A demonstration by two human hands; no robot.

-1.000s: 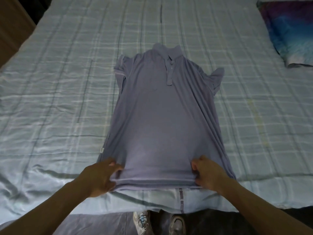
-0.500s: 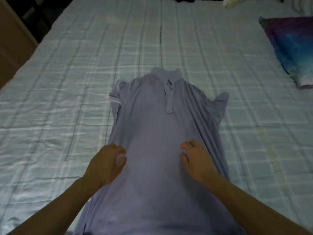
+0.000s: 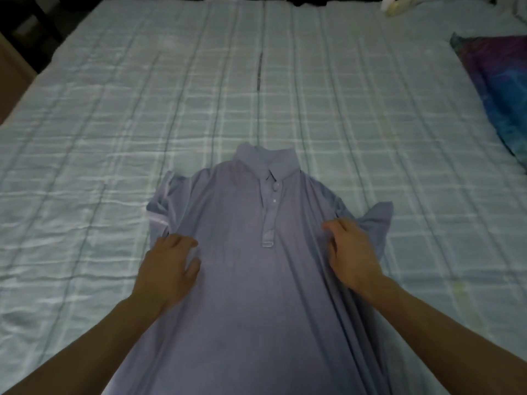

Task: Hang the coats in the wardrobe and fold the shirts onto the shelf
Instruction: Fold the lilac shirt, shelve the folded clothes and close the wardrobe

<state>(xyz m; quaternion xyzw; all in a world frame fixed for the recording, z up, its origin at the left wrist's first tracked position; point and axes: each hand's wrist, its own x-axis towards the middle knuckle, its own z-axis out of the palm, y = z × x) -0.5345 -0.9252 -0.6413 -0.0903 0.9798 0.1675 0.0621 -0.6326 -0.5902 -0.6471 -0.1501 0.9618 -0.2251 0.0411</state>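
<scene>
A lilac short-sleeved polo shirt (image 3: 242, 266) lies face up on the bed, collar away from me, placket buttoned. Both short sleeves are bunched at the sides. My left hand (image 3: 168, 266) rests palm down on the shirt's left side, just below the left sleeve. My right hand (image 3: 350, 255) presses on the right side beside the right sleeve, its fingers bent with the tips on the cloth. Neither hand lifts any fabric. The shirt's hem runs out of view below.
The bed is covered by a pale green checked sheet (image 3: 114, 138). A blue and purple pillow (image 3: 496, 89) lies at the right edge. A small pale object (image 3: 396, 7) sits at the far right corner. Brown furniture (image 3: 11, 72) stands left of the bed.
Both hands let go of the shirt's hem and slid up its front, from the bottom to the chest beside the sleeves. The view moved forward over the bed.
</scene>
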